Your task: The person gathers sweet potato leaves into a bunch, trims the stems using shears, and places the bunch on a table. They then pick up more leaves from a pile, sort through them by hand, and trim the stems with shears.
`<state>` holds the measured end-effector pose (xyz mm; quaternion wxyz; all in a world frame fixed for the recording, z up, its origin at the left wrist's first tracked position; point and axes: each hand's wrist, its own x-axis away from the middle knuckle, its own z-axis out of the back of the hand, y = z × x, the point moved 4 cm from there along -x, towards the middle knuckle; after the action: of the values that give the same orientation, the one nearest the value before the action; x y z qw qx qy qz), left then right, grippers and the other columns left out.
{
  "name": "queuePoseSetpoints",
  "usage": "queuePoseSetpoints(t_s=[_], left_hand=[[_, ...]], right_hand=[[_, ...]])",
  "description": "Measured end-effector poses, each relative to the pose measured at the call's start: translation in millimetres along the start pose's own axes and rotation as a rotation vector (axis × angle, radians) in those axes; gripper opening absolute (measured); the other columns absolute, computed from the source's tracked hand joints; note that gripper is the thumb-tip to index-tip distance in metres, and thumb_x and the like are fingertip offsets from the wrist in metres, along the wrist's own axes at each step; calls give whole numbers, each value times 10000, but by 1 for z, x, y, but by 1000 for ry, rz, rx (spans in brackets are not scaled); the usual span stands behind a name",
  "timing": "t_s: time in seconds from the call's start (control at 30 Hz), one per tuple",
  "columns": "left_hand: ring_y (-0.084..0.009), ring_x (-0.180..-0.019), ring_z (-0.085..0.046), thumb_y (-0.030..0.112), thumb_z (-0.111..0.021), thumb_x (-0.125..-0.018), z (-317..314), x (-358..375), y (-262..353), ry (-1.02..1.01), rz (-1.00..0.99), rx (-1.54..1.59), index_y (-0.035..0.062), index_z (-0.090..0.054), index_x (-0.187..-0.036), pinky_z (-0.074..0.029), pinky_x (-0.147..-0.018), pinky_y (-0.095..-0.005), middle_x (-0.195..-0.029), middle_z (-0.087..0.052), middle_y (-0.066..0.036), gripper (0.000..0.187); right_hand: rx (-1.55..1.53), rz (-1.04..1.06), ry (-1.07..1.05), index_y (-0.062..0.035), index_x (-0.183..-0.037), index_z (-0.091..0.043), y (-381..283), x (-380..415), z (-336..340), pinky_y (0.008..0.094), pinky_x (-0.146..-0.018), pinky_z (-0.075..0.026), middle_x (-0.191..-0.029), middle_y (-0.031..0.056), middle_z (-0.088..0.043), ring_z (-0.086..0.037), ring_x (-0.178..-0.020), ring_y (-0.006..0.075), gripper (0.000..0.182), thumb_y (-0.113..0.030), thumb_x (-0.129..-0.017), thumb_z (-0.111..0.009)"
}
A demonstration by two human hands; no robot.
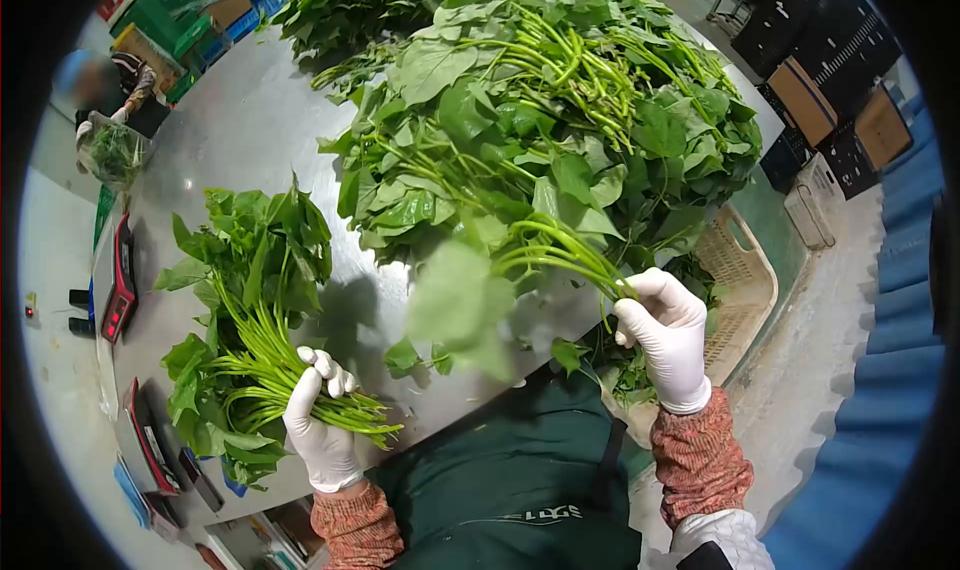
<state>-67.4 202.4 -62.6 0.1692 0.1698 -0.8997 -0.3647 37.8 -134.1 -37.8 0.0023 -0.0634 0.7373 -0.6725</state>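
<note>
My left hand (pixel 322 425), in a white glove, is wrapped round the stems of a bunch of leafy greens (pixel 262 355). The leaves of that bunch spread to the left over the metal table. In my white-gloved right hand (pixel 665 332), thumb and fingers pinch the stem ends of a smaller bundle of greens (pixel 555 250). Its leaves point left, and one large pale leaf (pixel 460 305) is blurred. Just beyond both hands rises a big heap of leafy greens (pixel 560 110), stems and leaves mixed.
A beige plastic basket (pixel 745 280) stands at the table's right edge, with loose greens beside it. Red-framed scales (pixel 120 280) line the left side. At the far left, another person (pixel 110 90) holds a bagged bunch. Black crates (pixel 815 30) and cardboard are stacked at back right.
</note>
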Motion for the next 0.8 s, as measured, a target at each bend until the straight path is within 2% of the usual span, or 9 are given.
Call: queuePoseSetpoints(t_s=[0.17,0.3,0.37,0.4,0.43,0.5,0.57,0.63,0.8], left_hand=[[-138,-689,-475,14,-550,-877,-1,-1,0,50,7,10,44,-516,-1067,-404,-693,-295,-872,-535,-43,195],[-134,-684,-479,19,-569,-884,-4,13,-13,229,92,-1,58,-529,-1051,-419,-699,-288,-846,-538,-38,176],[-133,-685,-479,18,-589,-879,-13,21,-28,254,188,-26,44,-538,-1044,-424,-697,-287,-839,-542,-43,175],[-142,-723,-513,43,-612,-878,-16,22,-36,155,178,6,38,-544,-1069,-446,-725,-295,-864,-566,-50,202],[-151,-761,-548,69,-636,-878,-18,24,-43,54,172,36,32,-551,-1093,-467,-752,-303,-890,-591,-57,234],[-180,-887,-602,139,-704,-852,-17,34,-50,96,238,29,25,-559,-1148,-495,-835,-325,-999,-627,-74,348],[-176,-986,-594,199,-793,-779,-17,26,-51,27,65,-125,35,-561,-1165,-494,-889,-325,-1091,-612,-69,479],[-164,-979,-582,168,-777,-784,-18,29,-53,-26,178,-94,43,-562,-1139,-490,-884,-313,-1056,-603,-60,434],[-159,-947,-580,85,-697,-810,-22,32,-52,72,183,-149,43,-565,-1104,-486,-861,-302,-1006,-596,-58,325]], right_hand=[[-482,-141,-102,-9,-957,-547,11,-10,-48,227,-589,-506,-851,74,-628,-614,-664,107,147,1,-869,-664],[-673,20,-160,0,-1010,-540,2,-2,-100,274,-702,-539,-908,92,-622,-651,-773,161,169,21,-879,-644],[-480,80,-225,3,-1025,-549,-1,5,-123,297,-739,-548,-964,108,-624,-660,-816,181,189,58,-866,-635],[-436,167,-295,8,-1002,-569,11,9,-135,307,-770,-539,-1033,113,-627,-649,-857,168,187,101,-848,-621],[-262,222,-326,-6,-942,-600,20,13,-143,297,-786,-520,-1005,108,-643,-639,-895,161,174,106,-815,-642],[117,391,-408,-22,-906,-622,13,24,-150,302,-772,-505,-941,114,-646,-635,-876,189,173,78,-776,-675],[350,545,-509,-50,-904,-642,17,31,-151,342,-737,-496,-926,96,-650,-622,-831,266,176,12,-743,-677],[371,611,-475,-65,-891,-634,17,33,-149,342,-714,-478,-921,69,-642,-619,-820,248,172,-3,-737,-677],[634,702,-607,-78,-875,-610,8,34,-151,353,-695,-465,-914,51,-623,-601,-784,245,175,-32,-725,-688]])
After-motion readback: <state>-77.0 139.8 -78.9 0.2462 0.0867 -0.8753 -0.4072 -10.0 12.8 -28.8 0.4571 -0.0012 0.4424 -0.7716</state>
